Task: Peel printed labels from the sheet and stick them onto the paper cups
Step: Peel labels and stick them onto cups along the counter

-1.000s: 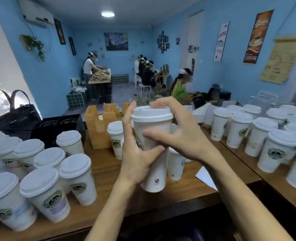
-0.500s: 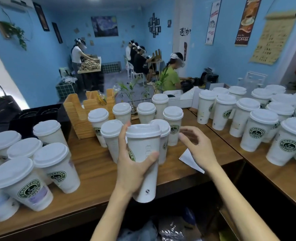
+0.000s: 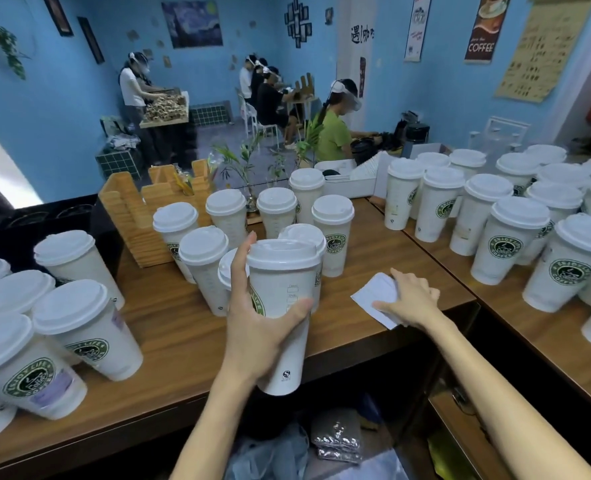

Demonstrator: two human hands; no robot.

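Observation:
My left hand [image 3: 257, 329] grips a white lidded paper cup [image 3: 285, 285] upright above the near edge of the wooden counter [image 3: 173, 327]; its green logo peeks out beside my palm. To the right, the white label sheet [image 3: 372, 292] lies near the counter's front edge. My right hand [image 3: 413, 299] rests on the sheet's right part, thumb at its lower edge and fingers at its top. I cannot make out the labels on the sheet.
Lidded cups stand in groups: at the left [image 3: 79, 327], behind the held cup [image 3: 332, 233] and across the right counter [image 3: 509, 244]. A wooden holder [image 3: 131, 216] sits at the back left. Bags lie on the floor below [image 3: 335, 441]. People work in the background.
My right hand has left the cup and dropped to the right onto the label sheet. My left hand has lowered the cup slightly; the camera has tilted down.

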